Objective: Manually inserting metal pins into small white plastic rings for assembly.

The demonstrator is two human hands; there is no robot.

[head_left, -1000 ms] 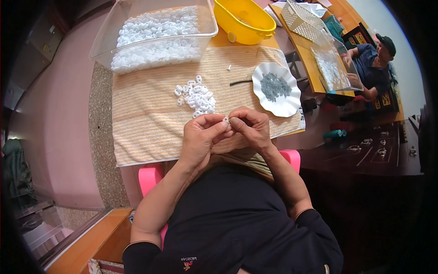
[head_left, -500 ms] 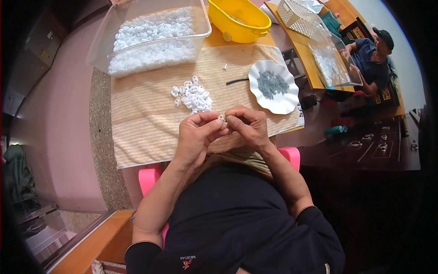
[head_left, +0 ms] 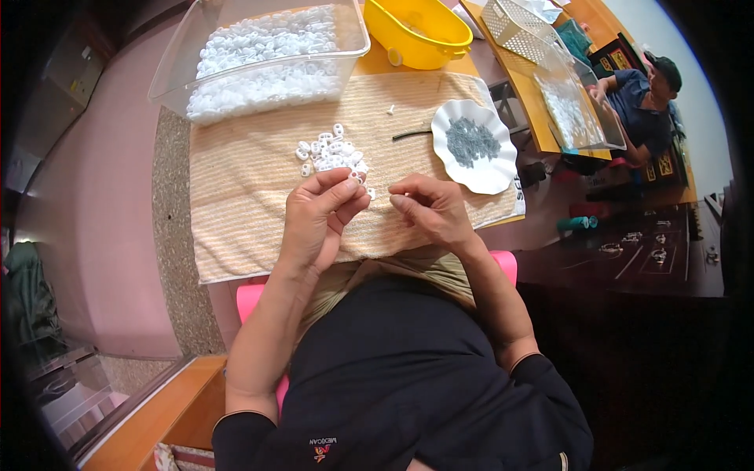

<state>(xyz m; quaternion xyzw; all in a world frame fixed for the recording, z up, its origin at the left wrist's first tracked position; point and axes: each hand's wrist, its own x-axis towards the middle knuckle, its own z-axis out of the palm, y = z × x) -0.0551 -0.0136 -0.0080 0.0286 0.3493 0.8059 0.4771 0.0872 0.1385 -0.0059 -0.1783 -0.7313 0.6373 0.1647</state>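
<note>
My left hand (head_left: 318, 212) pinches a small white two-holed plastic piece (head_left: 355, 178) between thumb and fingertips. Just beyond it lies a pile of similar white plastic pieces (head_left: 323, 149) on the striped towel. A single white piece (head_left: 371, 192) shows between my two hands. My right hand (head_left: 432, 206) is a short way off, thumb and forefinger pressed together; anything in that pinch is too small to make out. Right of the pile, a white scalloped plate (head_left: 495, 179) bears a heap of tiny grey pieces (head_left: 471, 143).
A clear bin (head_left: 357, 51) full of white pieces stands at the back left, beside a yellow tub (head_left: 424, 53). A thin black stick (head_left: 410, 136) and a small white part (head_left: 391, 110) lie on the towel (head_left: 251, 204). Another person (head_left: 640, 102) sits at the side table, far right.
My hands were together over one small piece and are now apart. The left has moved left toward the pile, with a white piece in its pinch; the right has shifted slightly right.
</note>
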